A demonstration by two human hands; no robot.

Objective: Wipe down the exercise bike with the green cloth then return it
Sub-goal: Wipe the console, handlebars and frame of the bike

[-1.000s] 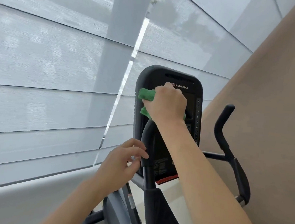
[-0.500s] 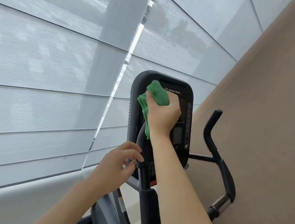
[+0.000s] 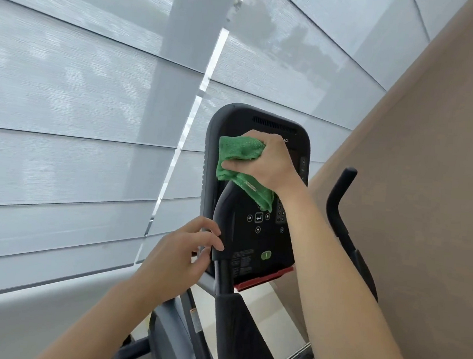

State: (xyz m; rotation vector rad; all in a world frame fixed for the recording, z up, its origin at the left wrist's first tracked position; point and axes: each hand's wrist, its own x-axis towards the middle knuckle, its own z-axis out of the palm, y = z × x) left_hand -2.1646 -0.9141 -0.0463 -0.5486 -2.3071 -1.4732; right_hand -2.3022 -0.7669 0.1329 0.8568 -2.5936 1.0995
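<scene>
We judge the wipe-down only partly done: our right hand (image 3: 268,162) grips the bunched cloth (image 3: 241,162) against the upper face of the bike's console (image 3: 253,234), so the lower console, handlebars and frame seem left to wipe, and the cloth is not yet returned. Our left hand (image 3: 178,257) is loosely curled, fingertips touching the near handlebar (image 3: 223,220). We count one cloth, one console, two handlebars, the other (image 3: 338,204) at right, and two hands

Both forearms are bare, with no sleeve, glove, watch or ring showing.
</scene>
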